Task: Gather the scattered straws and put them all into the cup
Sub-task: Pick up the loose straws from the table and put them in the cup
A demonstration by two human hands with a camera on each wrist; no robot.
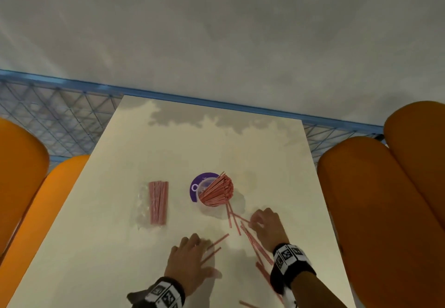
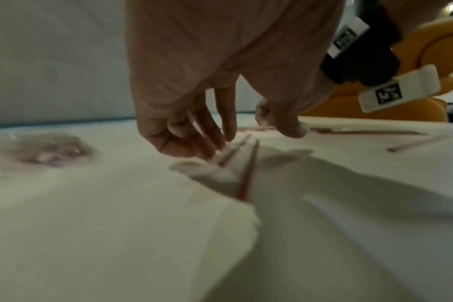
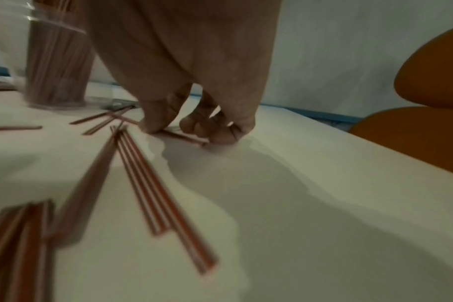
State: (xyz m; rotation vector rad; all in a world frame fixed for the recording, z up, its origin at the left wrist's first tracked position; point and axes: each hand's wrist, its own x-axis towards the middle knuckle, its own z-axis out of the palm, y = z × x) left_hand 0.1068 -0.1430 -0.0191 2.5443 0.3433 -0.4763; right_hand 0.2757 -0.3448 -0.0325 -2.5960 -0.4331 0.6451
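A clear cup [image 1: 195, 188] with a purple label stands mid-table, packed with red-and-white straws [image 1: 216, 189]; it also shows in the right wrist view as the cup [image 3: 57, 67]. Several loose straws [image 1: 255, 242] lie between the cup and my right wrist, seen close as loose straws [image 3: 153, 188]. My right hand [image 1: 257, 221] [image 3: 178, 130] pinches one straw [image 3: 186, 138] against the table with thumb and curled fingers. My left hand [image 1: 192, 247] [image 2: 248, 137] reaches down with fairly straight fingers; its fingertips [image 2: 210, 151] touch two straws [image 1: 218, 241] [image 2: 246, 177], thumb held apart.
A bundle of straws in a clear wrapper [image 1: 157, 203] lies left of the cup. Orange chairs [image 1: 385, 211] [image 1: 21, 175] flank the cream table [image 1: 108, 247]. A blue mesh fence [image 1: 60, 120] runs behind the far edge. One more straw [image 1: 248, 304] lies near the front edge.
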